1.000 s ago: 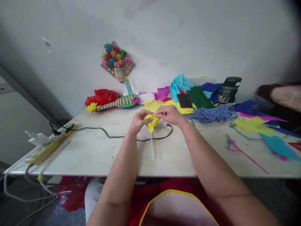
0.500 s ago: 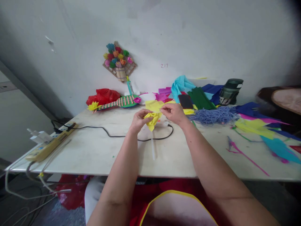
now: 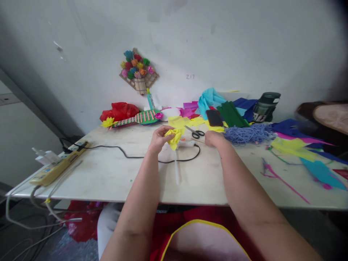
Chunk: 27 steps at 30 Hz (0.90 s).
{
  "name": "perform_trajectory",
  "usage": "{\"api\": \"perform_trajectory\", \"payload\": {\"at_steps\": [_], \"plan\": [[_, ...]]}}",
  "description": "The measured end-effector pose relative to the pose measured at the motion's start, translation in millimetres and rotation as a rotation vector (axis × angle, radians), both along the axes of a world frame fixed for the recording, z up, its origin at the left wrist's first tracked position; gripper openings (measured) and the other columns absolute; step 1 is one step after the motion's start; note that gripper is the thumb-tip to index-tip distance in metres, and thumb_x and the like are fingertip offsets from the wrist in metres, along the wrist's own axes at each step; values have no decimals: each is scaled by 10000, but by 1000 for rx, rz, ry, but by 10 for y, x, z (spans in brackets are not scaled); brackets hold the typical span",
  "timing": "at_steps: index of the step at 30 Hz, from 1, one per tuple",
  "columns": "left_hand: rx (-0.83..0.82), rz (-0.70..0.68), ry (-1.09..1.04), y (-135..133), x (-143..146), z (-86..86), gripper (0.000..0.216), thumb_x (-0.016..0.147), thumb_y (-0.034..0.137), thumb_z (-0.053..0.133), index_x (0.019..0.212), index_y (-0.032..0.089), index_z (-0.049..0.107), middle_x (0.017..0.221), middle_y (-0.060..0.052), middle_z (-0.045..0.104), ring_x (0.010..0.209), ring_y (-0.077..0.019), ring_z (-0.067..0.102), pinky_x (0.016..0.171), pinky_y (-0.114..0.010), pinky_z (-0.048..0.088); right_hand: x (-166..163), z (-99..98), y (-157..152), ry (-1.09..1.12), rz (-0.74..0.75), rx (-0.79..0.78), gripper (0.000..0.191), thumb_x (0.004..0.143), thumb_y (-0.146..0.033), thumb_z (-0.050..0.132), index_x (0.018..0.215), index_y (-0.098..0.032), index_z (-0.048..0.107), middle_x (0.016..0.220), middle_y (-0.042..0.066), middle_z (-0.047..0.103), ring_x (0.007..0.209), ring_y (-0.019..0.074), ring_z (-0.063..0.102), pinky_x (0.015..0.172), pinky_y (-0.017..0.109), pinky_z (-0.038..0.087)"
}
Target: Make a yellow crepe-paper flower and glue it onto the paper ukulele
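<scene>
Left hand [image 3: 158, 140] is pinched shut on a crumpled yellow tissue-paper wad [image 3: 174, 136], thumb on top, and holds it just above the tabletop, mid-table near the far side. The wad is soft and wrinkled, with a loose flap hanging down.

Right hand [image 3: 213, 139] is low on the pale smooth table [image 3: 114, 177], apart from the wad. Its fingers are curled away from the camera, so I cannot tell how far open it is or whether it has anything.

Small black-handled metal scissors [image 3: 195, 132] lie flat just beyond, between the two hands. A thin black cable [image 3: 136, 157] loops across the table under the hands. A translucent white straw-like stick [image 3: 176, 171] lies below the wad, pointing towards the person.

Behind the right hand:
- flat black phone [image 3: 214, 117], leaning on loose paper sheets
- fuzzy heap of blue-purple yarn [image 3: 248, 133]
- dark green cylindrical flask [image 3: 265, 106], standing upright by the wall

On the far left:
- shiny red plastic bag [image 3: 119, 110]
- yellow power strip [image 3: 54, 169], at the table edge
</scene>
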<state>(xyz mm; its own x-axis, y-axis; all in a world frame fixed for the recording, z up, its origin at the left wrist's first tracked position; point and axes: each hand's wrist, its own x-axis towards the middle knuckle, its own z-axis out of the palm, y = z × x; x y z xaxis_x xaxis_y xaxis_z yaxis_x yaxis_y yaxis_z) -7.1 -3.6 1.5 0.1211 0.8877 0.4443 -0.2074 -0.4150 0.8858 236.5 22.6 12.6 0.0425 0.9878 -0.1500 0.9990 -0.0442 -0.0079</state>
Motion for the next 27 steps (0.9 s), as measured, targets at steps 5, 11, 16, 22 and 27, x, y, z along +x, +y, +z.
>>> {"api": "perform_trajectory", "payload": {"at_steps": [5,11,16,22,27], "plan": [[-20,6,-7,-6,-14,6,354,523,279,804,827,166,662,794,-24,694,669,-140,631,593,-242,500,19,-91,38,34,68,167,181,647,-131,645,809,-131,727,810,192,699,774,261,672,642,311,490],[-22,29,-26,17,-51,1,359,517,288,805,821,169,654,803,-23,694,679,-145,634,602,-252,499,145,1,19,337,99,245,126,652,-129,621,704,-182,722,630,64,685,518,164,597,498,256,405],[-14,48,-22,33,-85,-9,361,519,283,798,833,169,661,758,-9,682,638,-127,614,586,-237,481,189,148,-56,543,151,581,244,781,-348,543,755,-201,736,640,27,682,577,147,576,494,242,362],[-26,40,-29,28,-83,-7,357,509,285,799,810,164,652,732,-1,674,611,-113,599,577,-229,471,20,252,-200,837,365,601,328,725,-472,599,681,-175,729,579,21,651,565,147,573,512,244,403],[-21,38,-19,36,-84,-19,348,520,286,795,815,167,653,752,-6,682,619,-115,602,575,-230,472,-14,245,-203,840,377,603,298,700,-463,634,669,-183,732,602,25,670,610,165,604,543,253,429]]}}
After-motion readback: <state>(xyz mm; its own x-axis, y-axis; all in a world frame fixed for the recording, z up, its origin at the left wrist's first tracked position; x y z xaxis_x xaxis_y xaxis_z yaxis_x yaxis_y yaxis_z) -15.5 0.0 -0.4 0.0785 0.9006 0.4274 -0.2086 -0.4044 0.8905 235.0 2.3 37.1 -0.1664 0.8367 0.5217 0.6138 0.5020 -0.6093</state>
